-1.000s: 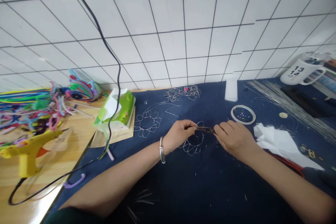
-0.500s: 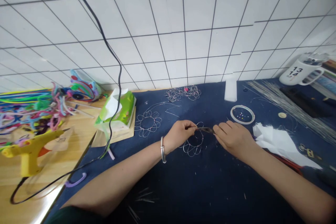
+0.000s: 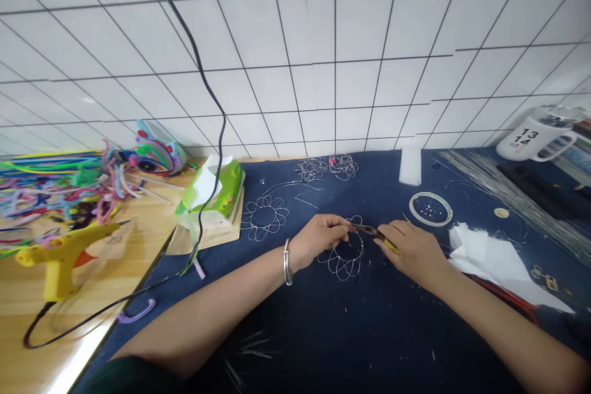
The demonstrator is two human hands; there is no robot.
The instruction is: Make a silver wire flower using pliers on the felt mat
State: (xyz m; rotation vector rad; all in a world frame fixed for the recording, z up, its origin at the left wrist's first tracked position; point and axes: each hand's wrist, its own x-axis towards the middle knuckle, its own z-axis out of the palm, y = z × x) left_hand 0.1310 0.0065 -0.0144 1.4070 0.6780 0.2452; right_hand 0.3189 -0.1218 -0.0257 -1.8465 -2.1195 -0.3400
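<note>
My left hand (image 3: 325, 236) is closed, pinching the upper left part of a looped wire flower (image 3: 345, 268) just above the dark blue cloth. In my right hand (image 3: 412, 251) are pliers (image 3: 368, 231) with dark jaws and a yellow handle. The jaws point left and reach the wire beside my left fingertips; whether they grip it is too small to tell. A second wire flower (image 3: 265, 218) lies flat to the left of my hands. Farther back sit bunched wire shapes (image 3: 327, 167) with a pink spot among them.
A green tissue pack (image 3: 223, 189) and a yellow glue gun (image 3: 64, 261) are at the left, with a black cord (image 3: 203, 77) hanging across. On the right are a round bead dish (image 3: 431, 225), crumpled white paper (image 3: 489, 258), straight wires (image 3: 517, 191) and a white mug (image 3: 530, 135).
The whole view has shifted slightly. My right hand has turned on the pliers, so that the yellow handle now shows. My left hand still pinches the wire flower.
</note>
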